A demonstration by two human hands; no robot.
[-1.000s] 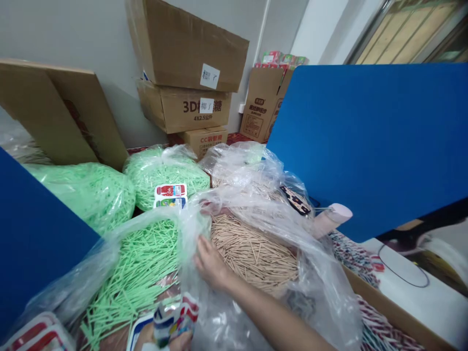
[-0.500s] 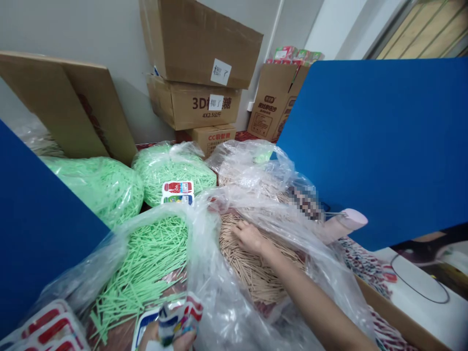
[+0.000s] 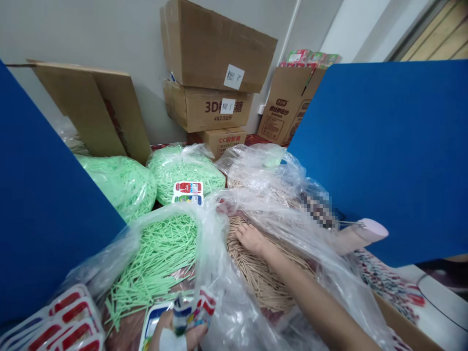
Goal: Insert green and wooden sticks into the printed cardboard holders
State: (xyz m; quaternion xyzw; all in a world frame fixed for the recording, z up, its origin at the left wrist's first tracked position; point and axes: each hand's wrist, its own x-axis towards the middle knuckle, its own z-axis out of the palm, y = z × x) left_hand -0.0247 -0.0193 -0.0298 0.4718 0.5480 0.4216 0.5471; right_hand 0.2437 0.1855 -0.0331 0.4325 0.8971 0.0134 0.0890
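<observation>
My right hand (image 3: 252,239) lies palm down on a heap of thin light-brown sticks (image 3: 270,282) inside an open clear plastic bag. Its fingers reach forward, with the tips among the sticks; none shows clearly gripped. At the bottom, my left hand (image 3: 179,336), with a white wrap on it, is closed around a small printed packet (image 3: 193,312) in blue, red and white. Just beside that hand lies a blue-edged printed card (image 3: 151,321). Bright green sticks (image 3: 157,268) spill from another open clear bag, ahead of my left hand.
Red and white bottle-print packs (image 3: 69,321) are piled at bottom left. A tied bag of green sticks (image 3: 183,170) stands behind, with a printed pack (image 3: 188,192) against it. Blue panels (image 3: 383,161) flank both sides. Stacked cartons (image 3: 215,107) stand against the wall. A pale cylinder (image 3: 361,234) is at right.
The view has swung slightly left, so everything sits further right. My right hand stays on the brown sticks, its fingers a little closer together. My left hand still holds the packet.
</observation>
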